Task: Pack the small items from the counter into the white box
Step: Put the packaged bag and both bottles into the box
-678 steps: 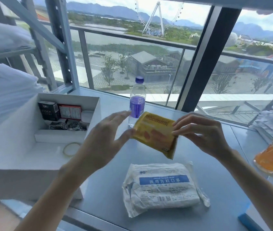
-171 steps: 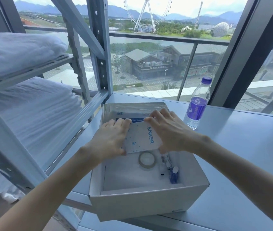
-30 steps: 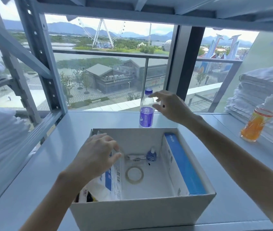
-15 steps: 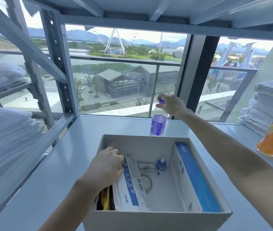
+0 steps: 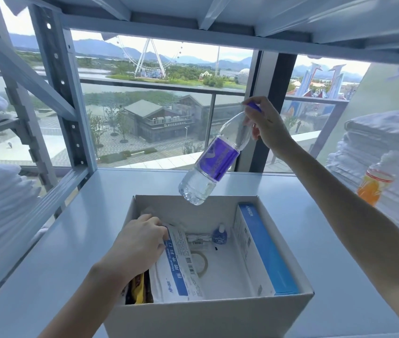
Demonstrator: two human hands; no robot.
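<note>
Plastic bottle [image 5: 214, 158] tilted, base toward box [image 5: 218, 311], right hand [image 5: 265, 123] gripping top.

Box [image 5: 208, 315]: on worktop [image 5: 71, 235], centre front. Inside: mask pack [image 5: 176, 267] at left, held by left hand [image 5: 140, 242]; carton [image 5: 266, 252] along right wall; tape ring [image 5: 199, 262] between them; dropper bottle [image 5: 219, 236] behind ring. Water bottle [image 5: 209, 164]: above rear rim, in right hand [image 5: 265, 123]. Juice bottle [image 5: 373, 184]: far right
</note>
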